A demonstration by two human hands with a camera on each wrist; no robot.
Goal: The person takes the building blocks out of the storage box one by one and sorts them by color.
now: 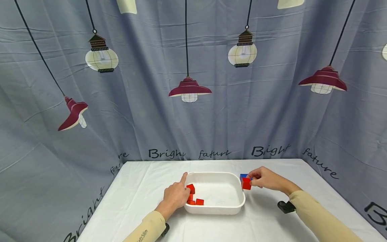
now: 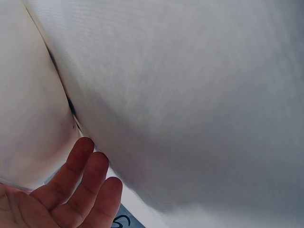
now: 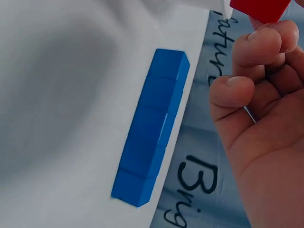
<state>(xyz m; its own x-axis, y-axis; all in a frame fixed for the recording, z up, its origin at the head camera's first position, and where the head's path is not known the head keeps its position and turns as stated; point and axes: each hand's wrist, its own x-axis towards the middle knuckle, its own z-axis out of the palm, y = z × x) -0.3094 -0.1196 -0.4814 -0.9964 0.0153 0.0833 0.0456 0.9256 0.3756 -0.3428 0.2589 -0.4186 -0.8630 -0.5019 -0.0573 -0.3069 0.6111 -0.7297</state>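
Observation:
A white tray [image 1: 214, 210] stands on the table with several red cubes [image 1: 199, 202] in its left end. My left hand [image 1: 176, 195] holds the tray's left rim, index finger stretched along the edge and thumb side over it. Three of its fingers [image 2: 88, 183] show slightly bent beside the tray's outer wall. Just off the right rim, my right hand [image 1: 263, 178] pinches a red cube [image 1: 246, 184] between thumb and fingertips. Behind that cube lies a row of blue cubes [image 3: 147, 128], side by side on the cloth and mostly hidden in the head view.
A white cloth covers the table [image 1: 145, 188]. Behind it hangs a grey-blue curtain [image 1: 151, 117] with printed lamps and lettering, close to the table's far edge. Dark wrist devices [image 1: 286, 206] sit at both sleeves.

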